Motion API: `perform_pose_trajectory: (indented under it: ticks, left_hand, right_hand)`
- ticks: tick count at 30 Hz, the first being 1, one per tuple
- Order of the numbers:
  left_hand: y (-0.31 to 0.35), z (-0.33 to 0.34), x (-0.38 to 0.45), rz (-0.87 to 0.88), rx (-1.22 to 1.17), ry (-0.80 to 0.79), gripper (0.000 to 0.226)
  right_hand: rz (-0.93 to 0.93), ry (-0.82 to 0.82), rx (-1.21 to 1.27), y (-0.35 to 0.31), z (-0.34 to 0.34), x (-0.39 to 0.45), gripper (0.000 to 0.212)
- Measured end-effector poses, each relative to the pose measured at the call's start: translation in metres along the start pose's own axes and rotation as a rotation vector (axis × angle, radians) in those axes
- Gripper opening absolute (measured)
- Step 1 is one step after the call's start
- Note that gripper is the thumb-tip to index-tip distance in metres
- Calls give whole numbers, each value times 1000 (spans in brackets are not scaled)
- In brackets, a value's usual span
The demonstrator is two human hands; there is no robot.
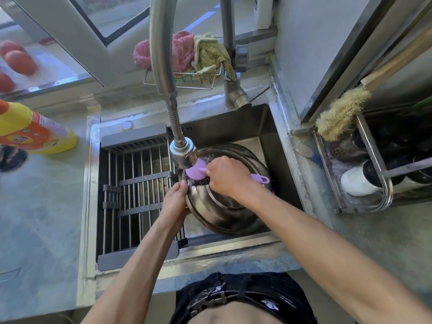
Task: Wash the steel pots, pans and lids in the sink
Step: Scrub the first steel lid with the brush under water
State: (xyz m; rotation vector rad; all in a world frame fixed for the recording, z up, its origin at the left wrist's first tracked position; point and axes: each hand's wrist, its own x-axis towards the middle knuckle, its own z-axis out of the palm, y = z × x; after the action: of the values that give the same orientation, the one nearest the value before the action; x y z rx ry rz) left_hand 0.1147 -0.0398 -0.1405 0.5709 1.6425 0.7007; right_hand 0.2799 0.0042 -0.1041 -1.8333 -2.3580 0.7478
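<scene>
Steel is what I see at the centre: a wide steel pan (219,206) sits tilted in the right half of the sink (268,127), its rim raised toward the left. My left hand (174,198) pinches that raised rim, thumb and fingers curled over the edge. My right hand (228,175) is wrapped round the handle of a purple scrubber (198,170); the handle's looped end sticks out past the hand to the right. The scrubber's head carries a dark wire-wool pad that presses on the pan near its left rim. Just above it hangs the faucet head (182,152) on its flexible hose; I cannot tell whether water is running.

Left of the pan, a grey drying rack (138,183) with metal bars spans the other half of the sink. Behind the sink a wire basket (182,80) holds a pink cloth (184,51) and a yellowish cloth (209,56). On the table to the left lies a yellow and orange detergent bottle (35,130) on its side. To the right, a steel dish rack (364,183) holds a white cup (357,182) and dark dishes, with a bristly brush (339,113) leaning at its back corner.
</scene>
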Motion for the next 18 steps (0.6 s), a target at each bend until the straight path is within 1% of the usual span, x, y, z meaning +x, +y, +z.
perform_pose_trajectory:
  ticks: [3,5,7,9,10,11,14,16,18]
  left_hand:
    - [-6,7,4,68,-40,220,36]
    - [0,7,0,126,-62,324,39]
    - [5,5,-1,231,6,346,42]
    - [9,4,0,322,81,314,56]
    - [11,3,2,354,116,306,61]
    - [14,1,2,392,143,298,63]
    - [24,-5,-6,489,163,291,64]
    - [30,-9,-12,484,104,344,59]
    - [31,-16,-11,435,14,419,55]
  right_hand:
    - [156,19,22,21,0,5,20]
    - [159,43,-5,27,-5,-2,24]
    - [15,76,-58,15,-11,-16,27]
    - [-155,74,-67,0,-16,-27,27]
    - [-194,75,-60,-4,-20,-27,26]
    - [-184,90,-52,-4,-24,-22,25]
    - [-24,154,41,15,-33,4,22]
    - [28,154,73,32,-35,14,20]
    - [47,140,99,44,-30,16,22]
